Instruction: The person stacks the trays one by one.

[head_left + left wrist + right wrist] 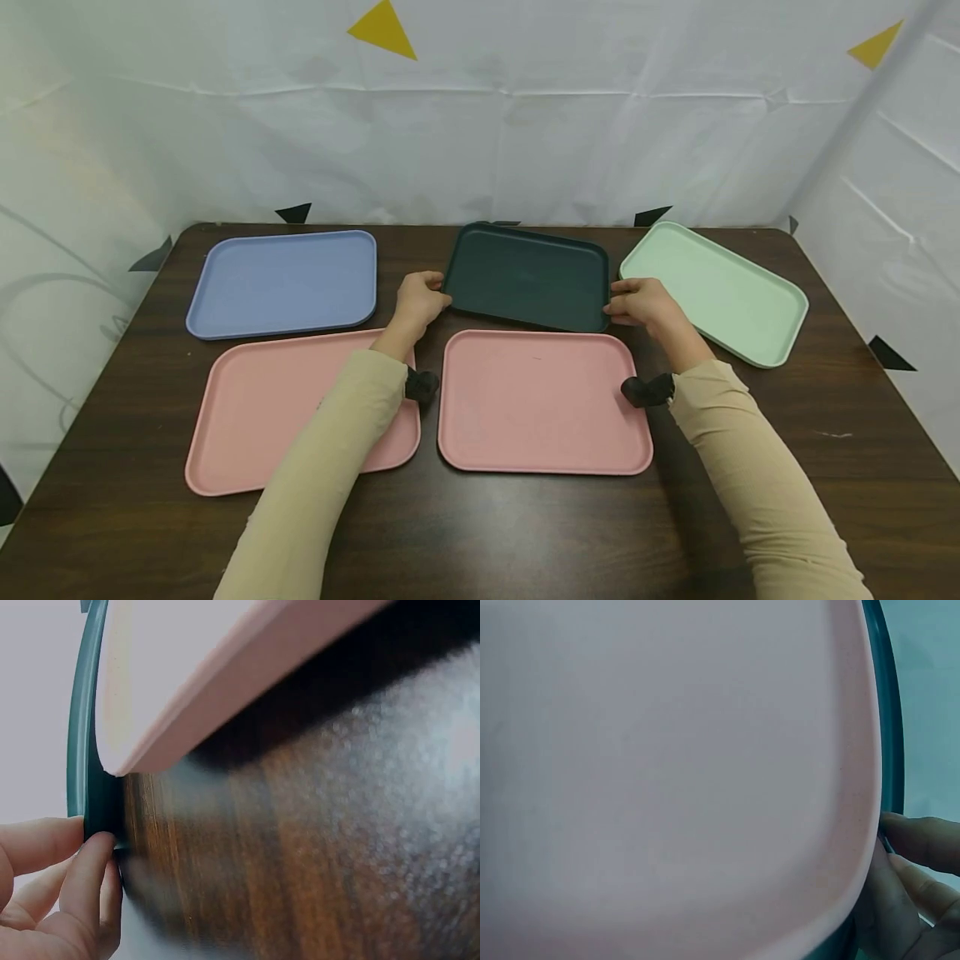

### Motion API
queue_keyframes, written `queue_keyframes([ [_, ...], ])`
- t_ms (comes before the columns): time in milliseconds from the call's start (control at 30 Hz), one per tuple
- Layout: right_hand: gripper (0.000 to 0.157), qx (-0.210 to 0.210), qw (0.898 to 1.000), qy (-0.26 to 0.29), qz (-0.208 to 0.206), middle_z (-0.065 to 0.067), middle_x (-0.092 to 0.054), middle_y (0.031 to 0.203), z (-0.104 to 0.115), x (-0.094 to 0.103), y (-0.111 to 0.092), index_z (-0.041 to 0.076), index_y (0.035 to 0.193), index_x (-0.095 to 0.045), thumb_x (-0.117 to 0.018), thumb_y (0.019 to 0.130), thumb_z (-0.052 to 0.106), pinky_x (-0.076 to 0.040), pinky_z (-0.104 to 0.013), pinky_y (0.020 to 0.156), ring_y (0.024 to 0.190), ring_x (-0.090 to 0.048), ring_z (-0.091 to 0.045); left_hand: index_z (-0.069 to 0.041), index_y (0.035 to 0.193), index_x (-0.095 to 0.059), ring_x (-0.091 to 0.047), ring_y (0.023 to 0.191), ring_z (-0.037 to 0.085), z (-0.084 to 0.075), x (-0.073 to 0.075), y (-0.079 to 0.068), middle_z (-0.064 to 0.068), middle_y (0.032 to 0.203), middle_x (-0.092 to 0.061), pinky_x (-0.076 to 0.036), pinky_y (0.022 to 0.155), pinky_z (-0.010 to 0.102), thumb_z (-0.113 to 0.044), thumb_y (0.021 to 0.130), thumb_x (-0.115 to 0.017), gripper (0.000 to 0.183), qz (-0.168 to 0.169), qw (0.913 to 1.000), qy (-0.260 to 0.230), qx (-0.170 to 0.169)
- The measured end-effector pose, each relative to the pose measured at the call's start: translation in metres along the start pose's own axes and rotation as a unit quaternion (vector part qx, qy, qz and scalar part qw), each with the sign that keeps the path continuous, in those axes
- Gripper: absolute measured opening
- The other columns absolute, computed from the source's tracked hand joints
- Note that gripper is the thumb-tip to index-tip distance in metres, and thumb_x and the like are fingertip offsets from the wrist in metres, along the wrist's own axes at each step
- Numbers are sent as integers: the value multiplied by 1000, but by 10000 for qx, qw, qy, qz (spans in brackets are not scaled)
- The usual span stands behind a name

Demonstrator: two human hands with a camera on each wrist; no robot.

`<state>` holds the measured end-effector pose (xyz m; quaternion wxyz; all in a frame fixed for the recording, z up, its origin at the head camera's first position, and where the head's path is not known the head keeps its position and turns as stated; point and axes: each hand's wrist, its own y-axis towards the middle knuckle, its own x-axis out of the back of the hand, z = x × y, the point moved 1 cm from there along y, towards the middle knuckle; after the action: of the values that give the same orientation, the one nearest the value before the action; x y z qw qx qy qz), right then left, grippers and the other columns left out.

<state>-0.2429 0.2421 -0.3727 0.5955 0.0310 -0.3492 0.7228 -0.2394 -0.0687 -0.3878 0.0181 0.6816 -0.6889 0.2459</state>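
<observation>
Dark green tray [527, 279], upper centre of frame, long axis slanting L–R, lies btwn L hand [418, 304] and R hand [643, 303], neither nearer. L, nearly closed, pinches its left end; R prob. same at right end, part-hidden by pink tray [682, 750] in wrist view.

The left sleeve [318, 479] and right sleeve [757, 475] are long, beige fabric, creased on the surface and ending short of the bare left hand [417, 302] and right hand [643, 304]. Black, rounded units, the left wrist camera [423, 386] and right wrist camera [645, 391], are worn at the wrists.
</observation>
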Motion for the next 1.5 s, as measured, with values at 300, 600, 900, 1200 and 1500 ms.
queue_keyframes([
  [300,59,-57,9998,197,-11,-31,-34,147,1,-1,-2,-6,148,-25,-50,95,2,-44,-39,107,105,-59,-16,-1,141,-44,-53,124,31,1,1,0,19,142,-46,-49,104,37,6,91,-53,51,113,9985,-515,178],
  [600,57,-88,9994,316,-53,-30,-34,147,2,-1,-1,-6,148,-26,-48,96,1,-43,-38,109,124,-47,-29,-1,141,-43,-53,123,33,-1,4,-4,19,144,-43,-48,105,38,6,92,-52,51,184,9964,-804,214],
  [900,58,16,9987,413,-283,-27,-39,144,8,3,-6,-1,148,-29,-51,95,3,-47,-33,105,98,-59,-8,0,139,-46,-57,117,33,-6,6,-5,19,139,-50,-50,102,37,7,89,-54,51,75,9964,-843,85],
  [1200,59,156,9983,481,-282,-26,-38,146,15,10,-17,2,149,-27,-51,96,6,-55,-15,85,68,-56,11,3,138,-46,-54,122,33,-13,13,-11,23,138,-49,-50,102,38,1,94,-52,45,96,9935,-1131,6],
  [1500,60,488,9969,587,-215,-23,-45,141,21,14,-31,0,149,-27,-52,94,4,-55,-10,79,70,-58,13,3,134,-50,-58,118,31,-19,24,-18,20,132,-54,-56,93,36,-10,98,-52,38,98,9959,-885,-138],
])
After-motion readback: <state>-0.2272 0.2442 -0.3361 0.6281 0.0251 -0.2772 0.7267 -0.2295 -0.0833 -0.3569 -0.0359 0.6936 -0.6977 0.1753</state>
